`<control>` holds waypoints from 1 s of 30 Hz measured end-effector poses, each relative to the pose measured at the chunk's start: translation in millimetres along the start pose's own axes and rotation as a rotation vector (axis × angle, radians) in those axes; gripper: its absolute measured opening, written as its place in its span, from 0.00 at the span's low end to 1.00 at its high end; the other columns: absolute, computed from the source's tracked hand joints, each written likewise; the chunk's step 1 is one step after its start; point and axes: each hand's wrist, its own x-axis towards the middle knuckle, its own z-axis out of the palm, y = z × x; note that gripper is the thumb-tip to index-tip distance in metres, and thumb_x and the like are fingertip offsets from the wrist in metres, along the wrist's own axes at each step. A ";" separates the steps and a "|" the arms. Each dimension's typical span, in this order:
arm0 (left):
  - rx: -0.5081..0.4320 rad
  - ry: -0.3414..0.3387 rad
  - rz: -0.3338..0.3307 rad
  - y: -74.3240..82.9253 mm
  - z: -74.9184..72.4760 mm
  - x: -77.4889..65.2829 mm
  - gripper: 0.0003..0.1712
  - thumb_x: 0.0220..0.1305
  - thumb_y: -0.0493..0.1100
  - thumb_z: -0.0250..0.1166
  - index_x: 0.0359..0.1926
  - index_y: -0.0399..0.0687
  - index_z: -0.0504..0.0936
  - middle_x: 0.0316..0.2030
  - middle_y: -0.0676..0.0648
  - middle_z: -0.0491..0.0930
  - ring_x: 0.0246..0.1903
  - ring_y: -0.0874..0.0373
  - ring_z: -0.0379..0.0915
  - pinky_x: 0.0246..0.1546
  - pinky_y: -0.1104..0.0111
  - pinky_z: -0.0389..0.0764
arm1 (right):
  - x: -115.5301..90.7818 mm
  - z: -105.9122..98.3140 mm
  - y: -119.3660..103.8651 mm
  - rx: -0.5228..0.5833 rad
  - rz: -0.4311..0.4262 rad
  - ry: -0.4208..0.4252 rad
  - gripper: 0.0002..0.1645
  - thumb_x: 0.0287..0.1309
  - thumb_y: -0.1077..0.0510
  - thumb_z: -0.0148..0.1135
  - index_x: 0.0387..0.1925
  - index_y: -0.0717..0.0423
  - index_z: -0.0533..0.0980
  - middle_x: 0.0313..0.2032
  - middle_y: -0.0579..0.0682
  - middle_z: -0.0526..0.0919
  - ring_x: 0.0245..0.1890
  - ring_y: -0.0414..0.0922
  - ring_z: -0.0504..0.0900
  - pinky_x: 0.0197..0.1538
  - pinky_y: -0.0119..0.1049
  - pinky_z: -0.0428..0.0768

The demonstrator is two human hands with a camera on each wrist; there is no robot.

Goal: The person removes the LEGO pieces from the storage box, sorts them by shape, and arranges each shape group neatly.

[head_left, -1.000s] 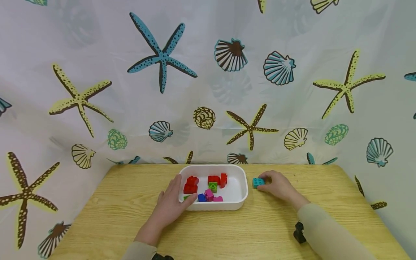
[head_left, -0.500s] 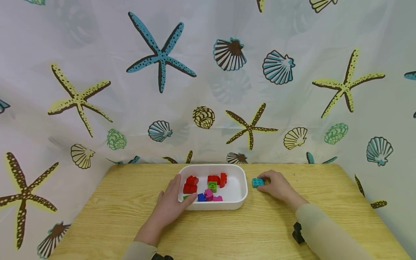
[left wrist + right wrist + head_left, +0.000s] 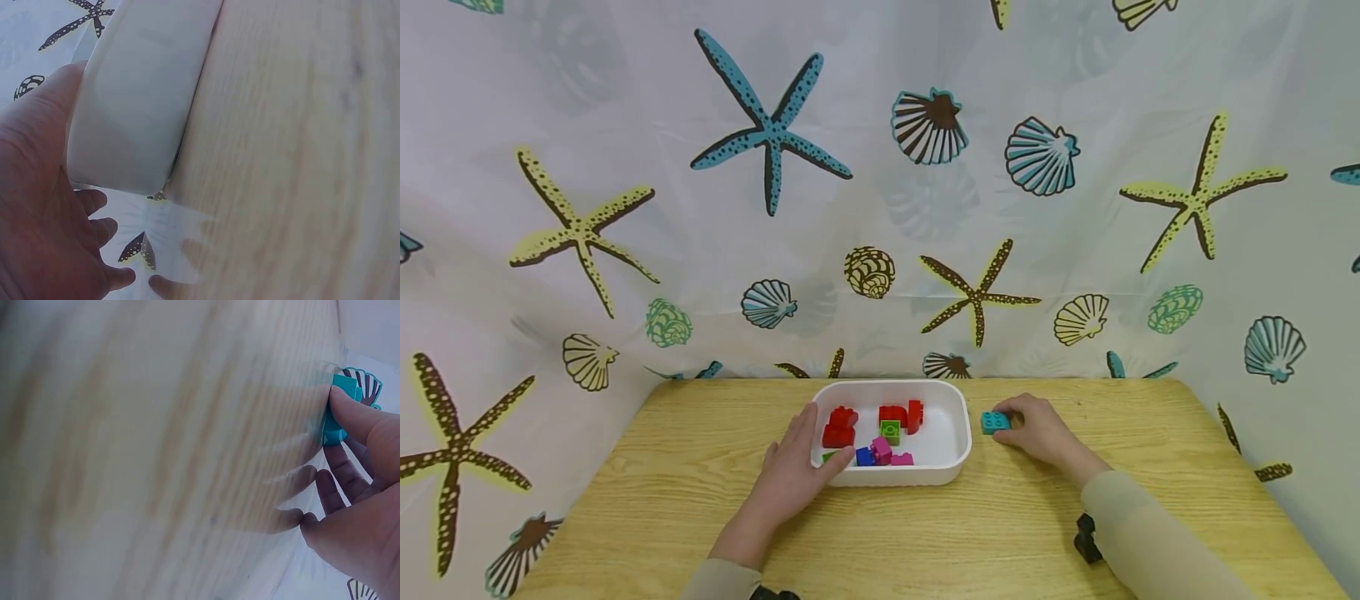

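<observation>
On my feed the left hand (image 3: 790, 473) rests along the left end of the white tray (image 3: 917, 477), its grip wide, thumb over the near rim, probably to stop it sliding. The tray's walls seem to keep things gathered: I count 2 green blocks (image 3: 890, 431), 1 partly hidden by the thumb, 4 red blocks (image 3: 838, 437), 1 blue block (image 3: 865, 457) and 2 pink blocks (image 3: 882, 450). Right of the tray, my right hand (image 3: 1039, 427) has a narrow grip, pinching 1 teal block (image 3: 995, 422) on the worktop (image 3: 887, 533), studs up, perhaps for control.
</observation>
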 end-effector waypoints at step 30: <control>-0.022 0.008 0.028 -1.2 -0.4 -0.2 0.65 0.75 0.71 0.65 0.90 0.42 0.41 0.89 0.37 0.44 0.87 0.33 0.36 0.78 0.26 0.39 | -3.3 -16.7 -51.1 0.114 0.010 0.084 0.39 0.77 0.50 0.71 0.78 0.63 0.71 0.74 0.66 0.76 0.78 0.68 0.68 0.76 0.67 0.68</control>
